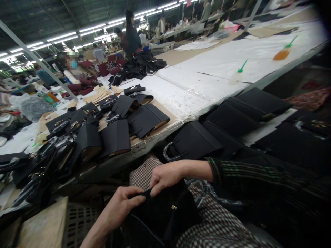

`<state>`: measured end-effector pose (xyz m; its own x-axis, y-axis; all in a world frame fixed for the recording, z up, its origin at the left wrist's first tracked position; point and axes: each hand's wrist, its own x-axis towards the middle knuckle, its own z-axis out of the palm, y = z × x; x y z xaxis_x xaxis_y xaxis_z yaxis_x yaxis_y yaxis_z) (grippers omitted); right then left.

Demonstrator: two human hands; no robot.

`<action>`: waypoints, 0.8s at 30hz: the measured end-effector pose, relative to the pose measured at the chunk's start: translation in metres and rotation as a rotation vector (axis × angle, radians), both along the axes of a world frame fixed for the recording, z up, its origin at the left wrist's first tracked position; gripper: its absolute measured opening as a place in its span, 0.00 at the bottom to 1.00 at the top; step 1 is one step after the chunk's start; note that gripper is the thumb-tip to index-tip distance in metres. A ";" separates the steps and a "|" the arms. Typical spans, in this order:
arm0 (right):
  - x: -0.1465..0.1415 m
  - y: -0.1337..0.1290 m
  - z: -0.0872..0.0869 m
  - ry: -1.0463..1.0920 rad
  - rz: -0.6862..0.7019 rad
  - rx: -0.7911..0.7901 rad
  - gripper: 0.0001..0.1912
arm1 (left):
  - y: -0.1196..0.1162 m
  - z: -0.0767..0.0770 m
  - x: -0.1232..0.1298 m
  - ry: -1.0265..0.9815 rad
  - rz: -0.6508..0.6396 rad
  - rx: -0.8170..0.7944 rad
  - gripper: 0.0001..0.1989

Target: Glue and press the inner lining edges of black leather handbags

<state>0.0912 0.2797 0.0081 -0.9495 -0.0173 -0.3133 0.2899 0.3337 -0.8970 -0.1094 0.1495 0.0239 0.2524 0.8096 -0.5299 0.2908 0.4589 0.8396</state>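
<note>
A black handbag [165, 210] with a small gold-coloured fitting lies across my lap, over checked cloth [222, 224]. My left hand [121, 206] pinches the bag's upper edge between thumb and fingers. Right beside it, my right hand [167, 177] has its fingers curled and pressed on the same edge. The two hands almost touch. A plastic-wrapped handle [207, 193] shows behind the bag on the right. The bag's lower part is dark, and its underside is hidden.
Several black handbags [148, 119] crowd the near left of the white worktable [186, 89]. More black bags [232, 113] lie along my right. Two bottles with green nozzles, one with orange liquid [281, 54], stand near the table edge. A plastic crate [80, 220] sits lower left. People work beyond.
</note>
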 end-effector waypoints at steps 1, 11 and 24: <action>-0.009 -0.002 0.000 0.026 0.035 0.083 0.18 | 0.001 0.001 0.001 0.022 -0.013 0.029 0.13; 0.022 -0.001 -0.009 -0.131 -0.145 -0.145 0.16 | -0.008 0.000 0.000 0.043 -0.042 0.014 0.14; 0.092 -0.003 -0.013 0.001 -0.358 -0.522 0.26 | 0.000 -0.012 -0.003 -0.020 -0.047 -0.013 0.12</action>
